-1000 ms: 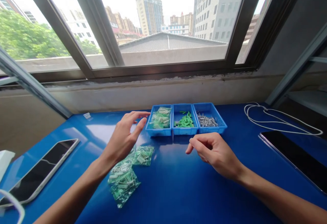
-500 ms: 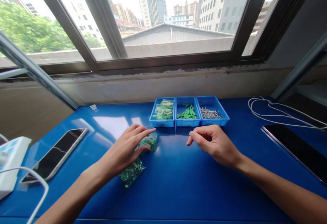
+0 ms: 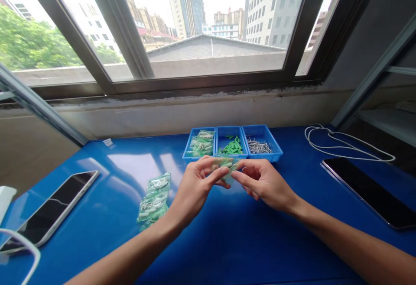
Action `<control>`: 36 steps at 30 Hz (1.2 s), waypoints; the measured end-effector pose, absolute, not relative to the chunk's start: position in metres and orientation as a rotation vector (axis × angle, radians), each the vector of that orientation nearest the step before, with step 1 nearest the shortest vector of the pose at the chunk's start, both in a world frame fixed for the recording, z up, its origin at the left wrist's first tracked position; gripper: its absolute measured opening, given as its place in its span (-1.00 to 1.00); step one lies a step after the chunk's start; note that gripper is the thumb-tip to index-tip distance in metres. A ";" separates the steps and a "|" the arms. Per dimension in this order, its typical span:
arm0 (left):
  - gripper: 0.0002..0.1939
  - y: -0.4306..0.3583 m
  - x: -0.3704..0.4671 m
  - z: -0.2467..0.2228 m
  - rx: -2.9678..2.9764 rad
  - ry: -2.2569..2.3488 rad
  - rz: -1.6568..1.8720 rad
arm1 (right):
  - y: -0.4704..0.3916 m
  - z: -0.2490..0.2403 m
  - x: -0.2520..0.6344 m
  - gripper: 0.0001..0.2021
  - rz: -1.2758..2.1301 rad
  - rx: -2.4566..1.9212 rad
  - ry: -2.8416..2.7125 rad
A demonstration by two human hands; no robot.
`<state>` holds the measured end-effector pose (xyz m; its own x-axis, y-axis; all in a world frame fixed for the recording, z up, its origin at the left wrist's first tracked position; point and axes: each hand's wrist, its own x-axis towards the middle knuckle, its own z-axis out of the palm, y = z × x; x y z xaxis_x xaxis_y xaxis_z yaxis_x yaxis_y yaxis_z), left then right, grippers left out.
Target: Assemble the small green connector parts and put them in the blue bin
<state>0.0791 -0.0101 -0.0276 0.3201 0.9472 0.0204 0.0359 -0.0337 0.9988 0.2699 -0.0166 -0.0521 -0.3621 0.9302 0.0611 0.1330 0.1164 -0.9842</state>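
Just in front of the blue bins, my left hand [image 3: 196,185] pinches a small clear plastic bag [image 3: 229,164] between thumb and fingers. Pale green pieces show inside the bag, slightly blurred. My right hand [image 3: 264,184] is closed at the bag's right edge, with thumb and forefinger pinching it. More clear bags [image 3: 154,198] with green plugs and metal screws lie on the table left of my left forearm, which partly covers the nearest ones.
Three joined blue bins stand behind my hands: one with filled bags [image 3: 202,143], one with green plastic plugs [image 3: 233,145], one with metal screws [image 3: 258,145]. Phones lie at left [image 3: 52,207] and right [image 3: 370,192]. A white cable [image 3: 351,146] loops at the back right.
My left hand has gone from spread over the bags to pinching one, further right. My right hand has closed on that bag's edge. The other bags now show at left; the view has shifted slightly.
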 end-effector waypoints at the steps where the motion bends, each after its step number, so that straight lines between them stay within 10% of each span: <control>1: -0.67 -0.009 0.082 -0.029 1.380 0.956 0.959 | -0.016 -0.052 0.270 -0.67 1.323 -1.037 -1.591; 22: -0.69 -0.013 0.063 -0.042 2.011 1.060 1.312 | -0.025 -0.058 0.270 -0.64 0.957 -0.980 -1.550; 26: -0.78 -0.013 0.064 -0.037 1.817 1.143 1.109 | -0.026 -0.052 0.270 -0.83 1.017 -1.049 -1.554; 31: -0.53 -0.008 0.063 -0.034 1.457 1.091 0.707 | -0.024 -0.050 0.269 -0.50 1.147 -1.139 -1.547; 36: -0.60 -0.007 0.065 -0.037 1.448 1.069 0.767 | -0.023 -0.054 0.268 -0.62 1.125 -1.129 -1.519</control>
<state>0.0651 -0.0067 -0.0365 0.3780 0.9196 -0.1069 0.1931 0.0346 0.9806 0.2679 -0.0230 -0.0540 -0.1718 0.9751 0.1401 0.1501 0.1665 -0.9746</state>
